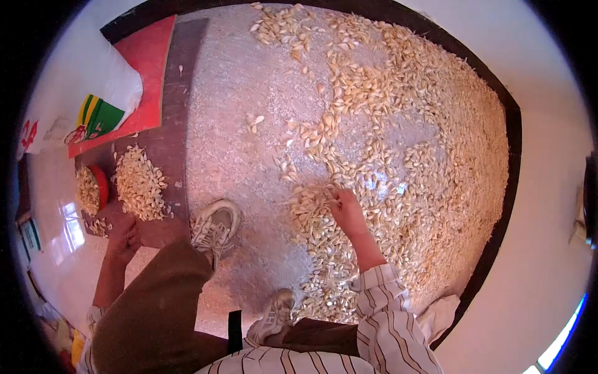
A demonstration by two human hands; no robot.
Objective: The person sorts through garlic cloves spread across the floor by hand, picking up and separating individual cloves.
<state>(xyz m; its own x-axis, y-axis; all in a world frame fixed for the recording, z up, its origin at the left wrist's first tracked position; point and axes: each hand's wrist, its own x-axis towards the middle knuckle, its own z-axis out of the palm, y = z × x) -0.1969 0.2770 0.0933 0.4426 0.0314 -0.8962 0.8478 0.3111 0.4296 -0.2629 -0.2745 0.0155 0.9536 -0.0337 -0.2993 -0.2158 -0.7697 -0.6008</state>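
Observation:
Garlic cloves (386, 93) lie scattered thickly over the dusty floor. My right hand (349, 212) reaches down to a small heap of cloves (309, 204), its fingers curled in at the heap's right side. What those fingers hold, if anything, is hidden. At the left, my left hand (124, 240) is by the near edge of a dark board (177, 134), fingers bent together, just below a pile of cloves (140, 184). I cannot make out whether something is in it. A red bowl (103, 187) filled with cloves sits beside that pile.
A red sheet (149, 75) and a white sack with green and yellow print (103, 118) rest on the board's far end. My shoes (215, 227) stand between board and cloves. A dark baseboard (514, 143) borders the floor along the white wall (551, 187).

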